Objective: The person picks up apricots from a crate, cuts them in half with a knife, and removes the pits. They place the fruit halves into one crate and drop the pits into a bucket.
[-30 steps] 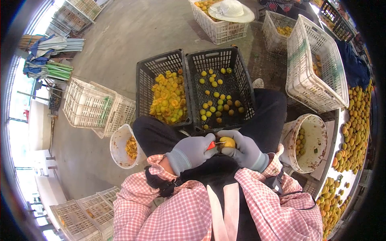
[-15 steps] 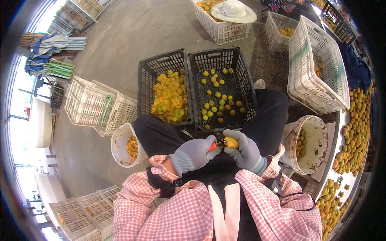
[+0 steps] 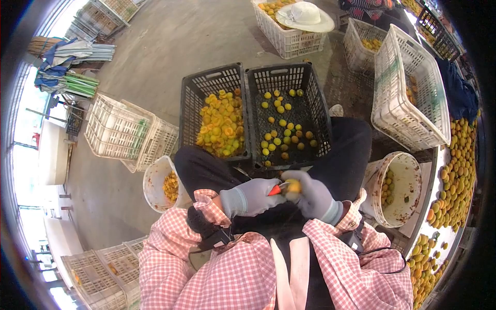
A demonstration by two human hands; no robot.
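Observation:
My left hand, in a grey glove, grips a small knife with a red handle. My right hand, also gloved, holds a yellow apricot against the blade, above my lap. Two black crates stand in front of my knees: the left crate holds a heap of cut apricot halves, the right crate holds scattered whole small fruits.
A white bucket with fruit pieces stands at my left, another white bucket with a few apricots at my right. A table of apricots lies far right. White crates stand left, more right; a hat tops a far crate.
My hands stay together on the apricot; the fruit has turned slightly in my right hand and both hands shifted a little right. The view has tilted slightly.

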